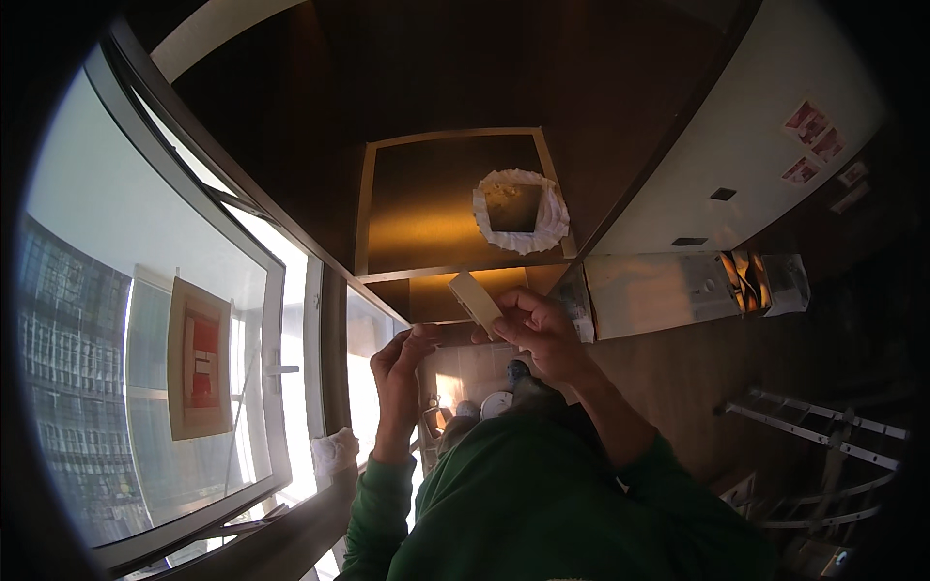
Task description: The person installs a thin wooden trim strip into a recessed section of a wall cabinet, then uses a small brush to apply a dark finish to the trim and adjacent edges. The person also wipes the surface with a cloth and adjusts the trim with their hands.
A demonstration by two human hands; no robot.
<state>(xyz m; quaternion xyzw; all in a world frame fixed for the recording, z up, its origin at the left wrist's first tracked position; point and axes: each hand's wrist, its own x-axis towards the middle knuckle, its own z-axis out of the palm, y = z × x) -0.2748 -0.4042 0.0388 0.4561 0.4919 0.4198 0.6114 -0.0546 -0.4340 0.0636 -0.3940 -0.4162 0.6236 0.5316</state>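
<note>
Two bare hands are reaching up from two green sleeves. The right hand (544, 334) is holding one pale, flat, oblong block (475, 302), its grip clamping on the lower end while the upper end is tilting leftward. The left hand (397, 363) is hovering near it, apart from the block; its fingers are curling, but I cannot tell whether its grip is closing on anything.

Beyond the block, one dark brown panel (426, 184) is carrying light tan strips (363, 208) along its edges. One squarish opening (513, 208) is showing in its right part, with one ruffled white lining (552, 218) surrounding it.

On the left, one window sash (276, 387) is standing open, bearing one lever handle (284, 369); one tan sheet with a red print (201, 363) is showing there. One crumpled white cloth (334, 450) is lying near the frame. At lower right, at least one metal ladder (823, 426) is resting above a brownish floor (668, 397).
</note>
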